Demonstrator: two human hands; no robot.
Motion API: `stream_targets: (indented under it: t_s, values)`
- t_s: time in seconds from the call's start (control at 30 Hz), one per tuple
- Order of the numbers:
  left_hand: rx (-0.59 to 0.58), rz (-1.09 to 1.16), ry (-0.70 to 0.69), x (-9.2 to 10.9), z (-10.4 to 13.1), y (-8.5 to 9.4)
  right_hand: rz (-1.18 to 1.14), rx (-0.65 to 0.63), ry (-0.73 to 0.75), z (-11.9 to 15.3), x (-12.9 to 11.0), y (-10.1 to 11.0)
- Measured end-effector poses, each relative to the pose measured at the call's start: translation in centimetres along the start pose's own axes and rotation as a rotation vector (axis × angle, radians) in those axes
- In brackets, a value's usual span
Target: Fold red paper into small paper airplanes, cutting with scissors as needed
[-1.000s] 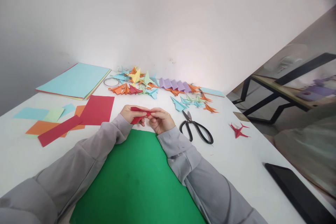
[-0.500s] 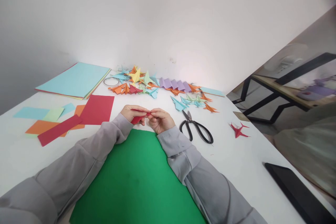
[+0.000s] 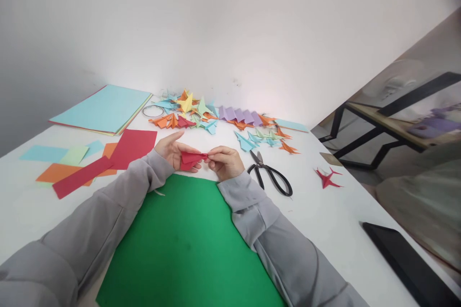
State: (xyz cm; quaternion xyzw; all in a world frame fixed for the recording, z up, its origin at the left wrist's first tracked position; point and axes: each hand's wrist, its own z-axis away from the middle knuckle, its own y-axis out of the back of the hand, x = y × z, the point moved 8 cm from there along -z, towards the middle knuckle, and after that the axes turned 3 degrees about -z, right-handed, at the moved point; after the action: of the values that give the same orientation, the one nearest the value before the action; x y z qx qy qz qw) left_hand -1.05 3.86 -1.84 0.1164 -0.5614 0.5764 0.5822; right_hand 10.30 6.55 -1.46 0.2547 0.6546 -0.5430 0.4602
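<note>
A small folded red paper [image 3: 190, 159] is held just past the far edge of a green sheet [image 3: 187, 240]. My right hand [image 3: 227, 160] pinches its narrow right end between thumb and fingers. My left hand [image 3: 176, 153] is open, thumb raised and fingers stretched out, with the wide end of the red paper lying against the fingers. To the right of my right hand lie black-handled scissors [image 3: 275, 178], blades slightly apart. A finished red paper plane [image 3: 327, 178] rests farther right.
Many coloured folded paper planes [image 3: 185, 105] line the wall, with a pleated purple strip [image 3: 241, 116] among them. Large paper sheets [image 3: 103, 108] are stacked at the back left. Cut red pieces [image 3: 133, 148] and other strips lie at left. A black tablet-like device [image 3: 406, 259] sits at right.
My left thumb has lifted off the folded red paper and the left hand has opened, shifting slightly left. My right hand keeps its pinch on the narrow end.
</note>
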Motion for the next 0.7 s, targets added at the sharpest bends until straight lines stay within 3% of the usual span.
stream_targets:
  t_s: [0.1,0.4,0.7]
  values:
    - [-0.011,-0.141,0.056,-0.9,-0.4,0.2,0.041,-0.033,0.006,0.1,0.0,-0.3]
    - [0.048,-0.341,-0.004,-0.9,-0.4,-0.4,0.125,-0.156,0.036,-0.1,0.7,-0.4]
    - [0.06,-0.339,-0.072,-0.8,-0.2,-0.7,0.165,-0.219,0.084,0.3,0.5,-0.9]
